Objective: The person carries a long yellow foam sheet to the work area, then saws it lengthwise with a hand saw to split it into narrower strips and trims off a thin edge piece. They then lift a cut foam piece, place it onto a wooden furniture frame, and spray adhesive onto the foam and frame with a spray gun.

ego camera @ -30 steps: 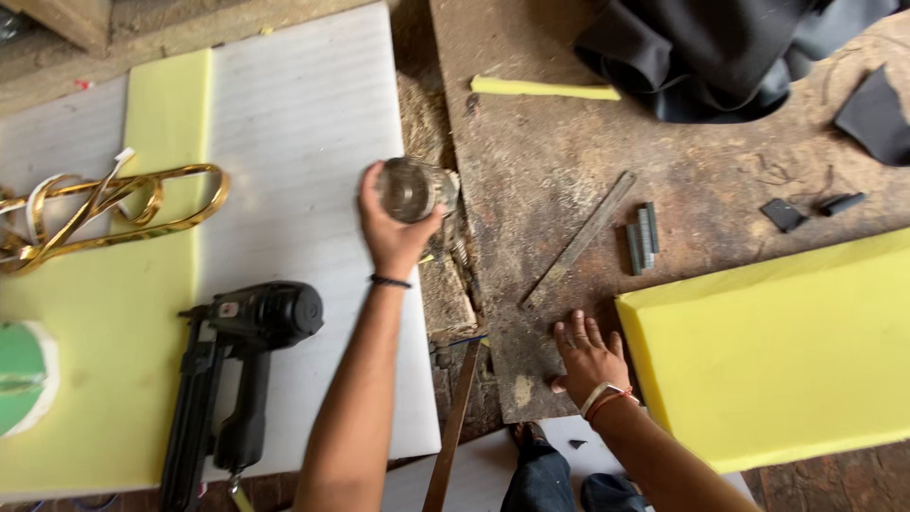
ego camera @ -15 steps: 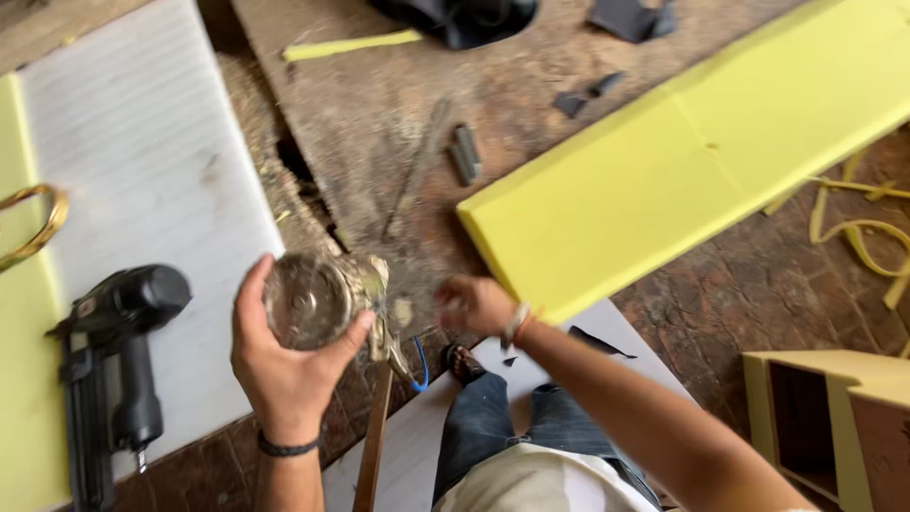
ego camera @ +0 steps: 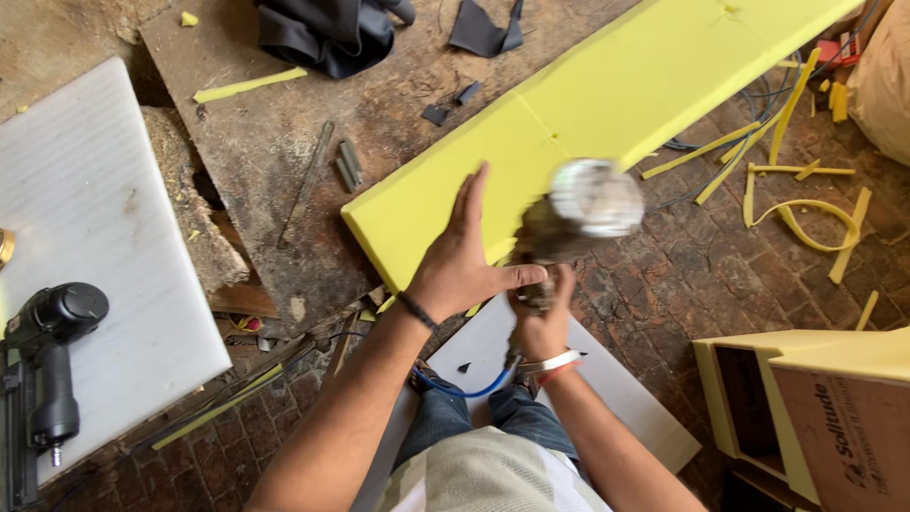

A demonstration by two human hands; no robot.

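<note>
Head view — tool point(ego camera: 569, 223) over foam edge point(ego camera: 379, 242)

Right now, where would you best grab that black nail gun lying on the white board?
Take the nail gun by its slim handle, the narrow stretch below the rounded head, coming down from above. It lies flat on the white board with that part bare; the head looks too bulky for a sure grip.

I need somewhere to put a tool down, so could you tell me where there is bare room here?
The white board is bare above the nail gun. The yellow foam slab is bare at its far end. The brick floor at right is crowded with foam strips.
</note>
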